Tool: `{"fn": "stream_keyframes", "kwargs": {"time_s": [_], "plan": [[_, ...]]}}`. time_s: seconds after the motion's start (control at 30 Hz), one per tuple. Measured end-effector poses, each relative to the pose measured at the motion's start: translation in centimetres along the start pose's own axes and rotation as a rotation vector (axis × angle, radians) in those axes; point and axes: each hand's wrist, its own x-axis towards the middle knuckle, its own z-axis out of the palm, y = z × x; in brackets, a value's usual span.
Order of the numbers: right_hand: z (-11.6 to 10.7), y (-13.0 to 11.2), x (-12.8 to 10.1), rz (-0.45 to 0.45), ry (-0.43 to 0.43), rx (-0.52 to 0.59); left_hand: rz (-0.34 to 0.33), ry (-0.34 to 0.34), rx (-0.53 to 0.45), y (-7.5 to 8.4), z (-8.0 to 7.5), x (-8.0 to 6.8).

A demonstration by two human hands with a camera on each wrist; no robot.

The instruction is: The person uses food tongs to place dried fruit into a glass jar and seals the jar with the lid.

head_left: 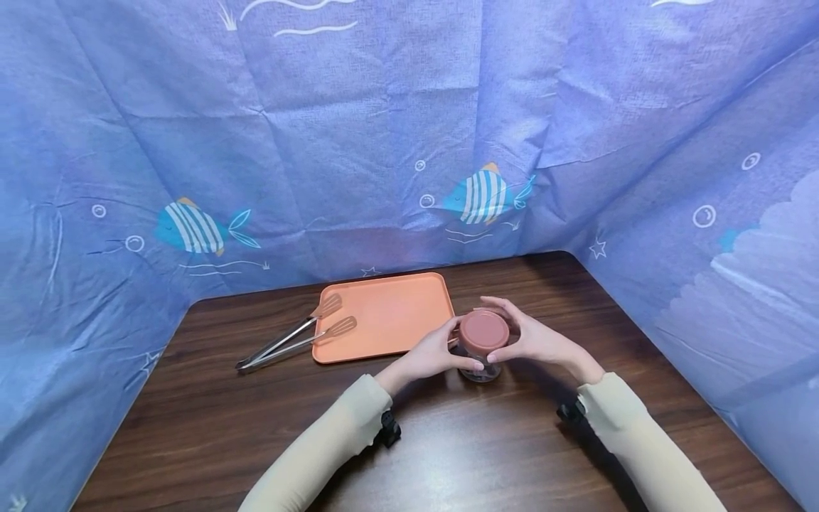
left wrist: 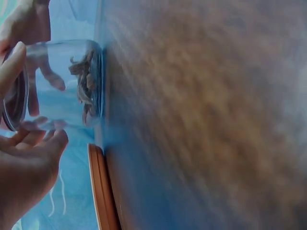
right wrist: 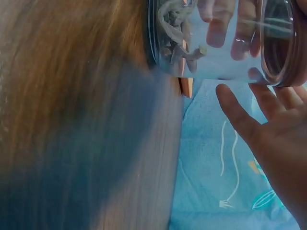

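A clear glass jar point(head_left: 481, 371) with a pink lid point(head_left: 484, 331) stands upright on the table, right of centre. Several dried, twisted brownish-grey pieces point(left wrist: 85, 86) lie at its bottom. My left hand point(head_left: 438, 353) holds the jar's left side, its thumb across the front of the glass. From the right, my right hand point(head_left: 534, 339) curves around the lid, thumb at the front edge and fingers behind. Left-hand fingers point(right wrist: 220, 26) show through the glass in the right wrist view. The lid sits on the jar's mouth; how tightly cannot be seen.
An orange tray point(head_left: 387, 313) lies behind and left of the jar. Metal tongs point(head_left: 281, 346) with brown slotted ends rest partly on its left edge. A blue fish-patterned cloth point(head_left: 358, 178) hangs behind the dark wooden table point(head_left: 211, 427).
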Motion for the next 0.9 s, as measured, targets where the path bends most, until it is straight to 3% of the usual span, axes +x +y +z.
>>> {"fn": "stream_keyframes", "kwargs": {"time_s": [0.27,0.47,0.6,0.77,0.9], "plan": [[1.0,0.0,0.1,-0.015,0.130,-0.222,-0.015,0.032,0.032,0.3,0.4,-0.1],[0.3,-0.2,-0.4,0.057,0.019,-0.080,-0.001,-0.025,-0.027,0.6,-0.1,-0.1],[-0.1,-0.2,-0.6,0.079,-0.004,-0.092,0.007,-0.081,-0.041,0.4,-0.6,-0.1],[0.4,-0.1,-0.2,0.061,0.042,-0.056,0.002,-0.070,0.000,0.4,-0.6,-0.2],[1.1,0.1,0.0,0.027,0.142,-0.155,0.004,-0.009,0.053,0.4,0.0,-0.3]]}}
